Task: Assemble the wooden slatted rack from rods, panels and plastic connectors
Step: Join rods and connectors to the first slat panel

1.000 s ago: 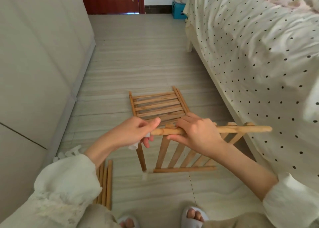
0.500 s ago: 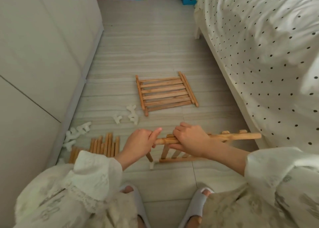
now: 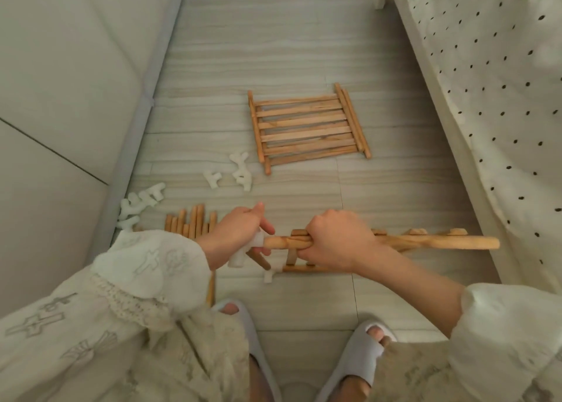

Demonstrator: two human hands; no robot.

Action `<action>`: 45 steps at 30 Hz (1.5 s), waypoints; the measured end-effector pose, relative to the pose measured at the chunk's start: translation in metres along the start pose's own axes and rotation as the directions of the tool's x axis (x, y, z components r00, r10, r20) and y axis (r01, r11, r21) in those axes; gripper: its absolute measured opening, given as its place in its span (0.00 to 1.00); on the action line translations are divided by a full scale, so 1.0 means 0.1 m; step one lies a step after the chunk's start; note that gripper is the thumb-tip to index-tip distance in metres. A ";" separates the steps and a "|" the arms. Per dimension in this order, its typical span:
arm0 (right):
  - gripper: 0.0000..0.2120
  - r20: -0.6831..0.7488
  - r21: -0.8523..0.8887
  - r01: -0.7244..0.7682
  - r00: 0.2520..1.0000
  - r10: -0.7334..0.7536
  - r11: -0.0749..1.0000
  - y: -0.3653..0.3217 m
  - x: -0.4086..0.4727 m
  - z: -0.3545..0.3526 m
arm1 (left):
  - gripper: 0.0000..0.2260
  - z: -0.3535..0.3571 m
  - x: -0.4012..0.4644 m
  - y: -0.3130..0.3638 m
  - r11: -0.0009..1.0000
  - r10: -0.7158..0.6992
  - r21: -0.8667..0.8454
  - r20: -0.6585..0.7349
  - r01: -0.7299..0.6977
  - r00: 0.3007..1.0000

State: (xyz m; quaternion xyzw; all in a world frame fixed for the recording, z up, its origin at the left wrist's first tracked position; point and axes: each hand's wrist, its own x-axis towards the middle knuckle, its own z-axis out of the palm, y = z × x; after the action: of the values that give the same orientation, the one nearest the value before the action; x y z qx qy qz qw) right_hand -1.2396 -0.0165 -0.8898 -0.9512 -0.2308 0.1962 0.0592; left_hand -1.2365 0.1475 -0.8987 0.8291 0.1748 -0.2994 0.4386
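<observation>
At the bottom of the frame two grey slippers stand on the pale floor, toes showing, with cream sleeves coming in from both lower corners. Just above them, at centre, the right hand is clenched around the top rod of an upright slatted panel, fingers curled under the wood; the rod runs level toward the right of the frame, its free end close to the bed. The panel's lower rail sits near the floor, with a small white connector piece at its lower left corner. At the rod's left end the left hand grasps a white plastic connector, which touches the rod's tip; whether it is fully seated cannot be told

Behind the left hand, left of centre, a bundle of loose rods lies on the floor. Further left, against the cabinet base, is a cluster of white connectors; a few more connectors lie nearer the middle. Beyond them, at the centre of the frame, a second slatted panel lies flat. A polka-dot bedspread fills the upper right and a pale cabinet the upper left
</observation>
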 end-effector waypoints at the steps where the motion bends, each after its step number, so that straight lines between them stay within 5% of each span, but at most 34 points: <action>1: 0.11 -0.025 -0.011 0.009 1.000 -0.009 1.000 0.00 0.00 0.01 | 0.22 0.00 0.01 0.00 1.000 -0.003 0.020 -0.015 0.003 1.000; 12: 0.18 -0.056 0.039 0.014 0.998 -0.011 0.999 -0.01 -0.09 0.12 | 0.18 0.08 -0.02 -0.09 0.953 0.209 0.262 -0.199 -0.154 0.957; 23: 0.11 -0.023 0.118 -0.019 0.999 0.022 0.993 -0.09 -0.26 0.15 | 0.16 0.13 -0.13 -0.15 0.872 0.344 0.419 -0.159 -0.252 0.925; 27: 0.13 -0.025 0.114 -0.030 0.999 0.033 0.993 -0.08 -0.23 0.14 | 0.18 0.12 -0.10 -0.10 0.904 0.270 0.380 -0.151 -0.197 0.951; 31: 0.16 -0.051 0.109 -0.040 0.998 0.046 0.993 -0.10 -0.18 0.14 | 0.19 0.04 -0.04 -0.09 0.998 0.053 0.048 -0.112 -0.048 0.992; 36: 0.21 -0.081 0.104 0.104 0.992 -0.096 0.989 -0.23 -0.16 0.11 | 0.17 -0.02 -0.15 -0.08 0.955 -0.160 -0.256 -0.025 0.148 0.987; 40: 0.14 0.069 0.136 0.270 0.957 -0.281 0.953 -0.30 -0.07 0.07 | 0.15 0.02 -0.22 -0.14 0.989 -0.110 -0.119 -0.158 0.092 0.981; 45: 0.13 0.185 0.181 0.241 0.944 -0.274 0.954 -0.37 -0.03 0.11 | 0.14 0.14 -0.33 -0.22 0.992 -0.010 0.115 -0.277 0.043 0.961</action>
State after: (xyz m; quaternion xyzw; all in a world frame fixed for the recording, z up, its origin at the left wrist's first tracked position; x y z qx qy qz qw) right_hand -1.2614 0.0151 -0.8912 -0.8795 -0.3422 0.3024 0.1341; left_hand -1.2784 0.1473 -0.8967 0.8851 0.2271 -0.1968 0.3553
